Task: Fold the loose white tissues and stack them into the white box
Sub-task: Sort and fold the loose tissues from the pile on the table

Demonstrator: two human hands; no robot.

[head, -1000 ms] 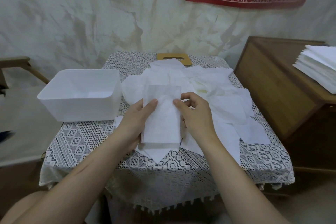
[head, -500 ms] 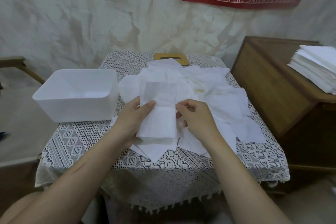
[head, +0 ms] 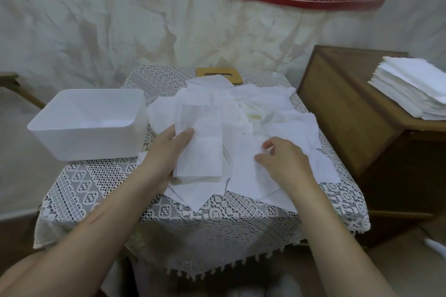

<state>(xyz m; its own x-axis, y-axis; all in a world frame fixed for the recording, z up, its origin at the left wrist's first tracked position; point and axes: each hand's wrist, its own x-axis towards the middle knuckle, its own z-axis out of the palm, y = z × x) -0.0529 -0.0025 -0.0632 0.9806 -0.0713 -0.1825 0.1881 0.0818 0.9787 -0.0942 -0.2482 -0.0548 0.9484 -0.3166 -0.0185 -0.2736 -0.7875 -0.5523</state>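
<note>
While gripping a folded tissue by its left edge with the left hand, presses the thumb flat on top, with the other fingers hidden below; cannot tell how those lie. Holds this tissue over the pile of loose tissues, spread over much of the table from the far edge almost to the near edge. Reaches with the right hand to the right part of the pile, fingers curled, thumb and forefinger close together, probably pinching one loose sheet, though white on white makes this hard to see. At the left edge, a white box, upright and open, partly past that edge, just beside the pile and apart from both hands. At the far edge, a wooden board, partly under the pile. To the right of the table, a cabinet with a neat stack of white tissues on its top.
</note>
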